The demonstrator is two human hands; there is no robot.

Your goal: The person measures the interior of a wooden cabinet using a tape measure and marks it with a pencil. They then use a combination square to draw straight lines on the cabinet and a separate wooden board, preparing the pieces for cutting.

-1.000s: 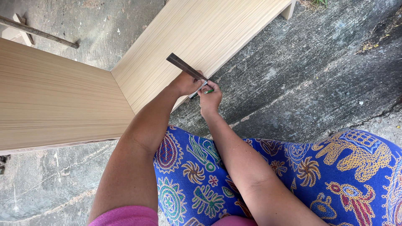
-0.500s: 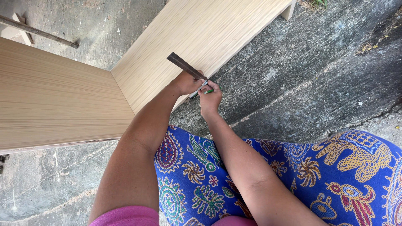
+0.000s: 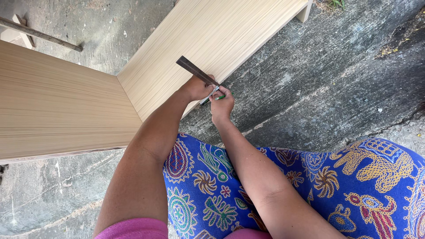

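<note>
A rough grey concrete floor [image 3: 318, 88], stained and cracked, carries everything here. Directly on it stands a pale, light-wood-grain laminate board [image 3: 212, 40] that slopes away toward the top of the view, joined at a corner to a second pale laminate board [image 3: 53, 106] running off to the left. Near the top left, a thin dark metal rod [image 3: 40, 34] lies on the concrete, just beside a small pale wooden offcut [image 3: 20, 35].

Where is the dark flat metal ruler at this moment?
In the head view, the dark flat metal ruler lies slanted across the pale wood-grain board, upper centre, its lower end under the left hand, beside the right hand holding a green pen.
</note>
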